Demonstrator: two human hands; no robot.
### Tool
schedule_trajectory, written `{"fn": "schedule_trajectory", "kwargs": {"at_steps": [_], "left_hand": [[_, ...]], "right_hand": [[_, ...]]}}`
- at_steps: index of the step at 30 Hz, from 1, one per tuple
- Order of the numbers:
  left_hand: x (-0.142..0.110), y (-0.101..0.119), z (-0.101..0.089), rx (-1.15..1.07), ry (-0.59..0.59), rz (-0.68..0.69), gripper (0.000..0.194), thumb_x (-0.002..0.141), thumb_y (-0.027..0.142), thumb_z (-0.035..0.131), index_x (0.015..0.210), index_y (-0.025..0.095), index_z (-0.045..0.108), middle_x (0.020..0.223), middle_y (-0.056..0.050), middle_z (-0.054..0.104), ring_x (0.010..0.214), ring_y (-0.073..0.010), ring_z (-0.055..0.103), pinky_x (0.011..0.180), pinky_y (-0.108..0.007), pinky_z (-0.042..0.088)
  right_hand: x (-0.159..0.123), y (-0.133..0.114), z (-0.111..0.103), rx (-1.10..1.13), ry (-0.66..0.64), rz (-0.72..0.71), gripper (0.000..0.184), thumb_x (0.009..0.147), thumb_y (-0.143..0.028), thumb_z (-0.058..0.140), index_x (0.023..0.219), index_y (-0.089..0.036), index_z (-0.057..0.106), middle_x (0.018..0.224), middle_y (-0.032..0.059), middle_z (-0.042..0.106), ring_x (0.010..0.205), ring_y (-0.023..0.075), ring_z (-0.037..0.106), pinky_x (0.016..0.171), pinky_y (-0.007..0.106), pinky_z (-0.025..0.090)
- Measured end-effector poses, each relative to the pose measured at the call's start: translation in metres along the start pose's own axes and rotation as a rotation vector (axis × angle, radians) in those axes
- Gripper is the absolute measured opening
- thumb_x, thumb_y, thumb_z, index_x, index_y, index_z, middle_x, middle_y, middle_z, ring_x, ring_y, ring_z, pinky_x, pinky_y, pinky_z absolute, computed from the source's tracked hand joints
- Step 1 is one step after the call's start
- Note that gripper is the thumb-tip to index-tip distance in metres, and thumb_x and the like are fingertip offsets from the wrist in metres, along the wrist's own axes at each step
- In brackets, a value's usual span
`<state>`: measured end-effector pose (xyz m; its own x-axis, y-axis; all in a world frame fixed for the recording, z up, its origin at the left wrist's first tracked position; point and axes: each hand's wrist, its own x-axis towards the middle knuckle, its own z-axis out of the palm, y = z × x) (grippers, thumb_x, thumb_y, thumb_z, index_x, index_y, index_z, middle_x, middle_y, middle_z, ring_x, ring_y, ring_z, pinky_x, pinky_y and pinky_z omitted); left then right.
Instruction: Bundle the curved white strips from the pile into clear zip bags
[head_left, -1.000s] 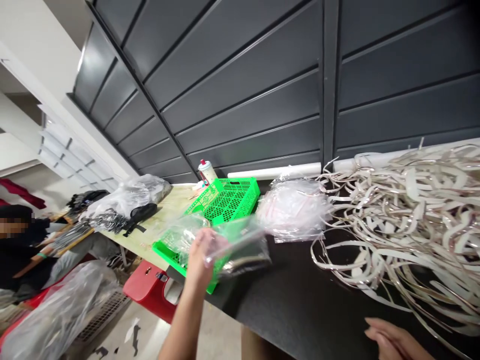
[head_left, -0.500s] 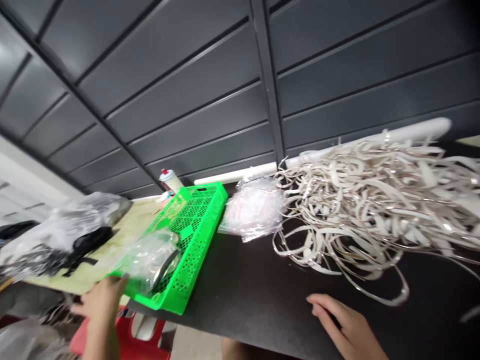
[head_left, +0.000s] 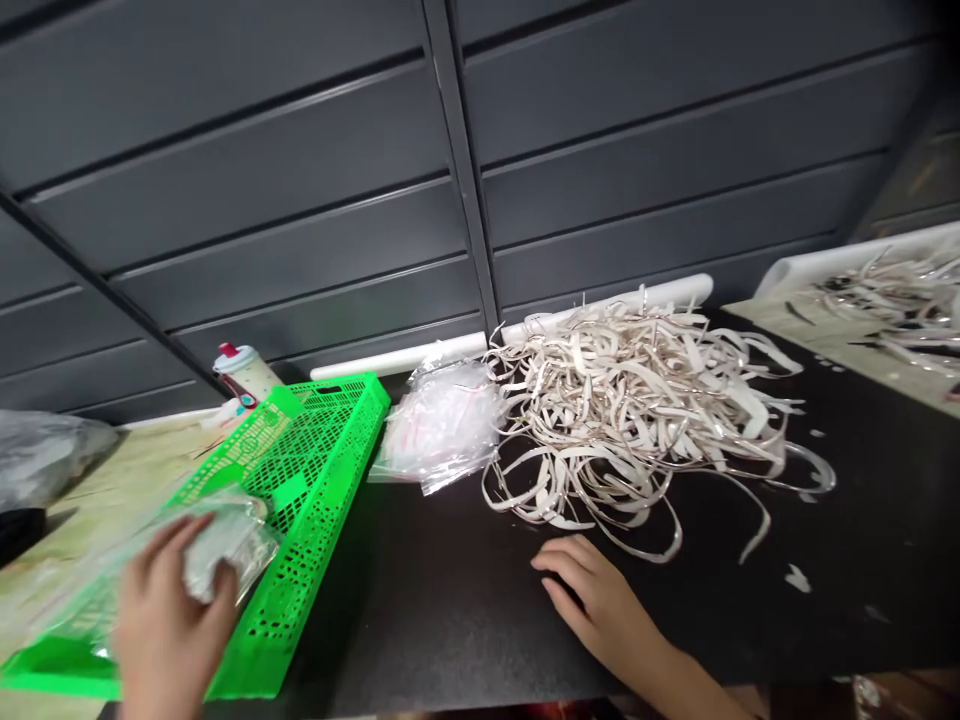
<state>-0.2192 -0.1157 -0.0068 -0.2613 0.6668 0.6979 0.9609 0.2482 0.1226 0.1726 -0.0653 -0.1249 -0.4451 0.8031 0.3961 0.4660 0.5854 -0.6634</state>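
My left hand (head_left: 169, 620) grips a clear plastic bag (head_left: 217, 540) with silvery contents and holds it inside the green plastic basket (head_left: 322, 440) at the left. My right hand (head_left: 592, 590) lies flat, fingers spread, on the black tabletop (head_left: 450, 600), just in front of a big heap of pale, shiny strips (head_left: 637, 410). Nothing is in the right hand.
A stack of clear plastic bags (head_left: 442, 425) lies between the basket and the strips. A red-capped bottle (head_left: 244, 372) stands behind the basket. White tubes (head_left: 600, 305) run along the dark slatted wall. More strips (head_left: 892, 290) lie at far right; another bag (head_left: 45, 450) at far left.
The view has swung right. My left hand brought the filled bag down into the green basket. My right hand slid forward on the black tabletop towards the strips.
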Motion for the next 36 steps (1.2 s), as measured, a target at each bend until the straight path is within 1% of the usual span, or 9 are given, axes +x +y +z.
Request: {"fn": "schedule_trajectory", "kwargs": {"at_steps": [3,6,10,14,18,21,24,30,36], "left_hand": [[-0.017,0.081,0.034,-0.28,-0.16,0.227,0.031,0.082,0.028,0.043,0.111,0.022,0.054,0.115,-0.011,0.053,0.11,-0.0282,0.052,0.091,-0.045,0.046],[-0.034,0.133,0.08,-0.506,-0.405,0.287,0.032,0.083,0.019,0.041,0.111,0.021,0.055,0.12,-0.01,0.052,0.113,-0.0237,0.05,0.097,-0.041,0.042],[-0.042,0.166,0.134,-0.586,-0.631,0.27,0.044,0.077,0.011,0.043,0.119,0.02,0.052,0.125,-0.01,0.051,0.118,-0.023,0.047,0.101,-0.041,0.037],[-0.035,0.173,0.163,-0.574,-0.61,0.158,0.046,0.074,0.008,0.044,0.119,0.017,0.052,0.118,-0.013,0.054,0.112,-0.0257,0.051,0.096,-0.042,0.04],[-0.027,0.183,0.17,-0.622,-0.528,0.082,0.041,0.077,0.008,0.042,0.117,0.015,0.052,0.112,-0.014,0.055,0.107,-0.0261,0.053,0.094,-0.044,0.04],[-0.026,0.197,0.168,-0.719,-0.485,0.101,0.035,0.081,0.011,0.04,0.114,0.016,0.054,0.109,-0.012,0.056,0.106,-0.0242,0.053,0.095,-0.042,0.04],[-0.033,0.211,0.164,-0.824,-0.474,0.136,0.029,0.085,0.017,0.038,0.109,0.018,0.056,0.104,-0.01,0.059,0.101,-0.0218,0.055,0.091,-0.038,0.043],[-0.05,0.215,0.157,-0.969,-0.511,0.132,0.023,0.088,0.024,0.04,0.099,0.02,0.06,0.096,-0.008,0.061,0.093,-0.0201,0.058,0.083,-0.034,0.046],[-0.049,0.222,0.141,-1.287,-0.671,-0.025,0.031,0.083,0.034,0.052,0.109,0.02,0.062,0.101,-0.009,0.059,0.085,-0.0194,0.056,0.068,-0.027,0.046]], "right_hand": [[0.025,0.001,-0.002,-0.146,0.013,-0.09,0.03,0.085,-0.01,0.045,0.113,-0.016,0.054,0.114,0.0108,0.058,0.109,0.0235,0.051,0.095,0.04,0.042],[0.053,0.006,0.004,-0.342,-0.029,-0.12,0.044,0.08,-0.011,0.054,0.123,-0.011,0.048,0.123,0.0154,0.054,0.118,0.0303,0.044,0.099,0.049,0.036],[0.072,0.024,0.01,-0.565,-0.139,-0.127,0.033,0.078,-0.008,0.057,0.11,-0.014,0.057,0.096,0.0118,0.064,0.097,0.0294,0.056,0.097,0.054,0.033],[0.073,0.048,-0.009,-0.464,-0.107,-0.122,0.019,0.083,-0.008,0.048,0.085,-0.02,0.062,0.081,0.0045,0.064,0.086,0.0235,0.058,0.098,0.053,0.03],[0.084,0.064,-0.039,0.083,0.071,0.099,0.016,0.087,-0.028,0.048,0.092,-0.02,0.061,0.089,0.0052,0.065,0.086,0.0225,0.059,0.084,0.041,0.043],[0.097,0.068,-0.05,0.551,0.324,0.26,0.028,0.08,-0.043,0.057,0.091,-0.017,0.059,0.084,0.0048,0.064,0.079,0.0201,0.059,0.072,0.031,0.046],[0.104,0.068,-0.048,0.73,0.479,0.298,0.034,0.076,-0.048,0.062,0.09,-0.017,0.056,0.075,0.0013,0.061,0.07,0.0158,0.056,0.069,0.028,0.046],[0.099,0.064,-0.032,0.753,0.446,0.323,0.03,0.078,-0.044,0.061,0.09,-0.018,0.054,0.074,0.0014,0.06,0.068,0.0154,0.057,0.067,0.028,0.046],[0.085,0.052,-0.015,0.487,0.138,0.182,0.017,0.081,-0.034,0.058,0.087,-0.018,0.06,0.077,0.0009,0.062,0.075,0.0169,0.058,0.072,0.028,0.045]]}}
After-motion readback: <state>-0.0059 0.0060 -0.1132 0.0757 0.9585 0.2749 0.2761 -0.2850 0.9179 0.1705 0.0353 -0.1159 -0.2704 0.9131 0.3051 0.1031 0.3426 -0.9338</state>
